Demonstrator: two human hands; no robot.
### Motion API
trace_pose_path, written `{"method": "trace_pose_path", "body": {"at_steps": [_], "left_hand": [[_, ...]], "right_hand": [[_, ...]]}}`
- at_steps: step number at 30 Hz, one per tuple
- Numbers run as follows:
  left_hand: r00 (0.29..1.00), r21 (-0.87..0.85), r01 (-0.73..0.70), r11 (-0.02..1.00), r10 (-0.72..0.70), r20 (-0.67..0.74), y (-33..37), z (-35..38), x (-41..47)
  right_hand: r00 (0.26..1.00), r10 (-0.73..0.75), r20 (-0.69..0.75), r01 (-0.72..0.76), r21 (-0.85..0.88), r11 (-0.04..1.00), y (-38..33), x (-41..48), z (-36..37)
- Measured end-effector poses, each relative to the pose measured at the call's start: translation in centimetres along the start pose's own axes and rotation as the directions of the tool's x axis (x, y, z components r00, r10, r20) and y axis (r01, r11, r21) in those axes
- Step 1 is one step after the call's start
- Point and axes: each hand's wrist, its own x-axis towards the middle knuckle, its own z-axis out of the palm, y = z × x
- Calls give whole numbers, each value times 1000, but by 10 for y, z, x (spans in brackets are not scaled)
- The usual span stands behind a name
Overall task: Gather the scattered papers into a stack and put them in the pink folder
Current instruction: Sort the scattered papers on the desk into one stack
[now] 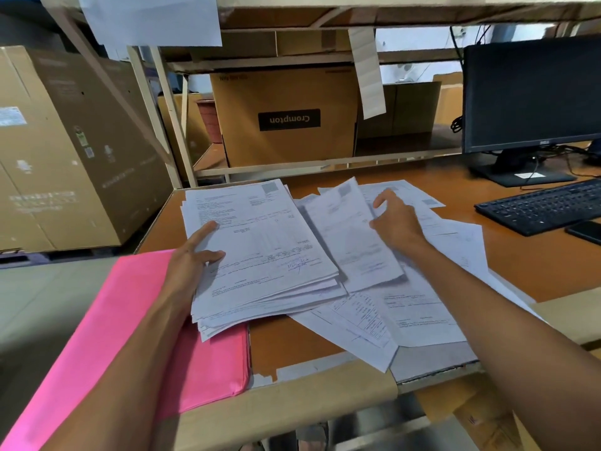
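A thick stack of printed papers (260, 249) lies at the left of the orange desk, its near corner overlapping the pink folder (208, 362). My left hand (192, 258) grips the stack's left edge, thumb and forefinger on top. A single sheet (351, 236) leans against the stack's right side, and my right hand (395, 222) pinches its right edge with curled fingers. Several loose sheets (419, 314) lie spread under and to the right of my right forearm. The folder lies flat at the desk's near left corner, partly under my left arm.
A black keyboard (543, 206), a phone (587, 231) and a dark monitor (533, 92) stand at the right of the desk (536, 265). Behind the desk is a metal rack holding a cardboard box (286, 115). A large carton (65, 151) stands at the left.
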Motion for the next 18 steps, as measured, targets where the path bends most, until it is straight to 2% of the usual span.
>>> {"method": "trace_pose_path", "body": {"at_steps": [3,6,8,9,10,12,13,14,15,17,18], "left_hand": [[1000,76,-23,997,21,17,0,2,-2],[998,148,-28,989,18,67,-3,1,0],[995,198,-26,980,6,102,-3,0,0],[994,212,-20,977,-4,110,-4,1,0],[993,222,-14,975,-12,116,-4,2,0],[992,243,-12,970,-19,122,-3,5,-1],[992,256,-15,967,-18,124,-3,6,-1],[992,265,-17,964,-17,126,-3,6,1],[992,271,-22,962,-13,126,-2,5,1],[993,294,-52,954,18,116,-2,6,0],[992,315,-83,946,48,117,-3,6,-2]], "right_hand": [[1000,12,-3,-12,110,994,12,6,-21],[978,77,196,-139,325,935,15,9,-39],[967,15,254,-90,288,953,14,9,-47],[983,-43,176,8,199,980,12,10,-50],[992,-121,35,116,121,986,7,10,-54],[930,-295,-217,322,98,942,-4,11,-65],[900,-335,-280,394,188,900,-11,12,-72],[895,-325,-305,424,358,832,-17,14,-80],[913,-293,-284,406,576,709,-23,15,-87],[963,-239,-123,214,890,402,-26,20,-90],[969,-245,-36,122,931,345,-24,24,-85]]}}
